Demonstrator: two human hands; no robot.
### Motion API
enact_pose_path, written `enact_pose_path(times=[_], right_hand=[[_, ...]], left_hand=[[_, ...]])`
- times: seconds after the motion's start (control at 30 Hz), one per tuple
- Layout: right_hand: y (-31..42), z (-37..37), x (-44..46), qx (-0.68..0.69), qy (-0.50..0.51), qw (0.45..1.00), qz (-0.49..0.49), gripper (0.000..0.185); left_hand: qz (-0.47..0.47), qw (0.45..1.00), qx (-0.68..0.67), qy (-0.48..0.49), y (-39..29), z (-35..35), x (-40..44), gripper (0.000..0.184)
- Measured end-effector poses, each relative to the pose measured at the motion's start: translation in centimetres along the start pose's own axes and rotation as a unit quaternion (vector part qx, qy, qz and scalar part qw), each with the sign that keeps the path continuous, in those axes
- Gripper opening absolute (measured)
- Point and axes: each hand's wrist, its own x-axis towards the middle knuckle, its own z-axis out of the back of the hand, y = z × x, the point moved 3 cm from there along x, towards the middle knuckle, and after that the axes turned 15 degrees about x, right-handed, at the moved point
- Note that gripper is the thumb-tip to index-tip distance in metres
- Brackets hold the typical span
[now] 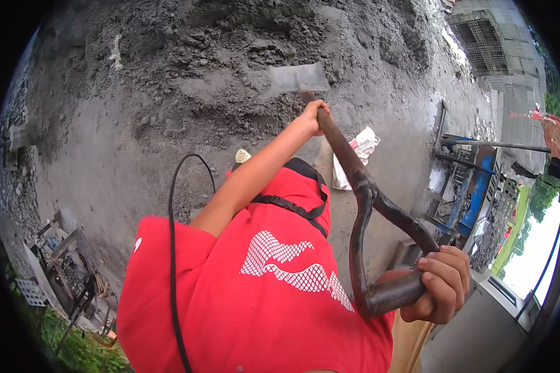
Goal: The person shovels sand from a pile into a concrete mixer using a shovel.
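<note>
A shovel (pixel 342 146) slants across the view, its flat metal blade (pixel 298 78) pointing away from me over grey, loose gravelly sand (pixel 230 87). My left hand (pixel 317 116) is wrapped round the dark shaft just behind the blade. At the other end, my right hand (pixel 440 287) grips the crossbar of the forked, D-shaped handle (pixel 395 292). The handle is close to the camera, in front of my red shirt (pixel 261 323). Whether the blade touches the sand I cannot tell; it carries no visible load.
A crumpled white sack (pixel 354 158) lies on the ground right of the shaft. Blue metal machinery (pixel 476 186) stands at the right, near a block wall (pixel 522 93). Scrap and a frame (pixel 68 267) lie at the lower left. A black cable (pixel 173 248) hangs across my shirt.
</note>
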Motion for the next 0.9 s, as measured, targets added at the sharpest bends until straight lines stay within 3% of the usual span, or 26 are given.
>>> enact_pose_path(times=[0.03, 0.1, 0.2, 0.23, 0.27, 0.3, 0.33, 0.37, 0.43, 0.47, 0.5, 0.57, 0.7, 0.73, 0.83, 0.9], right_hand=[[-0.7, -0.6, 0.1, -0.008, -0.031, 0.999, -0.012, 0.018], [-2.7, -3.0, 0.2, -0.026, -0.100, 0.994, -0.037, 0.017], [-11.8, -10.1, -2.7, -0.009, -0.177, 0.982, -0.067, 0.010], [-16.3, -13.9, -4.2, 0.005, -0.192, 0.975, -0.111, 0.008], [-22.0, -18.4, -5.9, 0.004, -0.189, 0.974, -0.128, 0.007], [-27.3, -23.4, -8.0, -0.042, -0.151, 0.962, -0.224, 0.008], [-28.9, -26.4, -9.8, -0.018, -0.171, 0.976, -0.135, 0.009], [-28.5, -28.8, -8.5, -0.002, -0.139, 0.981, -0.138, 0.008], [-27.8, -31.4, -6.2, 0.012, -0.151, 0.977, -0.147, 0.006], [-27.4, -32.3, -5.2, 0.006, -0.152, 0.976, -0.154, 0.006], [-27.2, -33.1, -4.9, -0.002, -0.151, 0.975, -0.164, 0.006], [-26.6, -34.9, -4.0, 0.023, -0.134, 0.974, -0.180, 0.007], [-24.4, -36.6, -4.7, 0.046, -0.029, 0.977, -0.208, 0.016], [-24.0, -36.8, -5.4, 0.048, 0.058, 0.964, -0.255, 0.029], [-22.9, -36.9, -7.4, 0.059, 0.236, 0.914, -0.324, 0.045], [-22.7, -36.2, -8.4, 0.075, 0.276, 0.886, -0.366, 0.055]], left_hand=[[0.010, 0.999, -0.003, 0.035, -0.8, -1.2, 0.1, 0.014], [0.018, 0.999, 0.036, 0.034, -2.5, -3.0, -0.3, 0.031], [-0.050, 0.975, 0.209, -0.055, -5.4, -1.2, 0.2, 0.060], [-0.132, 0.951, 0.269, -0.079, -6.0, -2.0, -2.6, 0.074], [-0.136, 0.943, 0.283, -0.108, -6.5, -1.1, -3.2, 0.069], [-0.135, 0.935, 0.299, -0.138, -6.7, 0.1, -3.8, 0.064], [-0.146, 0.939, 0.274, -0.150, -6.8, 0.8, -4.4, 0.059], [-0.155, 0.941, 0.252, -0.164, -6.9, 1.6, -5.2, 0.055], [-0.263, 0.908, 0.217, -0.245, -8.7, 2.0, -7.5, 0.046], [-0.265, 0.902, 0.247, -0.235, -9.6, 3.6, -7.4, 0.044], [-0.309, 0.881, 0.241, -0.264, -10.3, 3.1, -9.1, 0.037], [-0.311, 0.862, 0.241, -0.321, -11.9, 3.2, -10.2, 0.036], [-0.312, 0.884, 0.194, -0.290, -11.9, 6.9, -10.5, 0.032], [-0.308, 0.890, 0.184, -0.282, -11.3, 8.0, -10.4, 0.030], [-0.293, 0.916, 0.133, -0.240, -8.3, 10.4, -10.0, 0.031], [-0.281, 0.936, 0.101, -0.185, -5.8, 11.0, -10.5, 0.036]])
